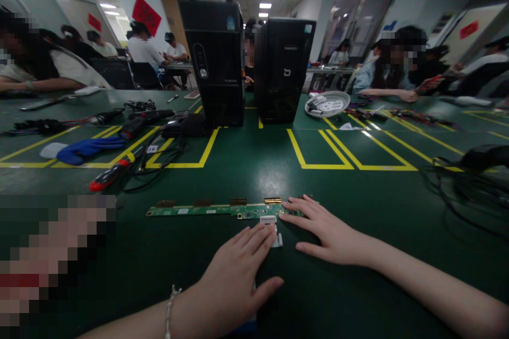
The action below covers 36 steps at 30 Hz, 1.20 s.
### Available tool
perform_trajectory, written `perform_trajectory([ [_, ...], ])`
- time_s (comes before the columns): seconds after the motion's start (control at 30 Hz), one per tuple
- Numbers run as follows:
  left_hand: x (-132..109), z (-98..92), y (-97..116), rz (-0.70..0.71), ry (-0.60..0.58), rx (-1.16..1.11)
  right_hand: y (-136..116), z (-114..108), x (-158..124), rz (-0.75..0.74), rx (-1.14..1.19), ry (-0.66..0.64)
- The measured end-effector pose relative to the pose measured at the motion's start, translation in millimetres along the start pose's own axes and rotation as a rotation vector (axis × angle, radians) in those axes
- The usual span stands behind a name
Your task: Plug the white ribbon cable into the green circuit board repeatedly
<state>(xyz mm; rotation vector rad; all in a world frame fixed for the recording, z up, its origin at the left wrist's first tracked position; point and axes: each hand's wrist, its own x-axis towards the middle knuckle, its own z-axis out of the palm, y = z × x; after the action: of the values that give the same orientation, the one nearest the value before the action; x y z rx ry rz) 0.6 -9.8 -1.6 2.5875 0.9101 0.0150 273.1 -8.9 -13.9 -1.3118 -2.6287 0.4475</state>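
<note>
A long, narrow green circuit board with gold-brown tabs along its far edge lies flat on the table. My right hand is palm down, fingers spread, with its fingertips on the board's right part. Just in front of the board's middle, my left hand lies flat with its fingers stretched out over a white flat cable. That cable meets the board at a white connector end; much of it is hidden under my fingers. Something blue shows partly beneath my left wrist.
Two black computer towers stand at the back. To the left lie a red-black screwdriver, a blue glove and dark cables. A white basket sits back right; black cables lie at right. People sit around other tables.
</note>
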Motion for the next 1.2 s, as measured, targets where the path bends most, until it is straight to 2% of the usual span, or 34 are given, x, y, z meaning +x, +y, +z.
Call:
perform_trajectory([
  [0.4, -1, 6.8, 6, -0.042, 0.017, -0.009, -1, -1, 0, -0.006, -0.014, 0.001],
  [0.7, -1, 20.3, 6, -0.044, 0.062, -0.001, -2, 0, 1, -0.025, -0.035, 0.009],
  [1.2, 0, 18.7, 12, -0.056, 0.040, -0.001, -2, -1, 1, -0.022, -0.030, 0.018],
])
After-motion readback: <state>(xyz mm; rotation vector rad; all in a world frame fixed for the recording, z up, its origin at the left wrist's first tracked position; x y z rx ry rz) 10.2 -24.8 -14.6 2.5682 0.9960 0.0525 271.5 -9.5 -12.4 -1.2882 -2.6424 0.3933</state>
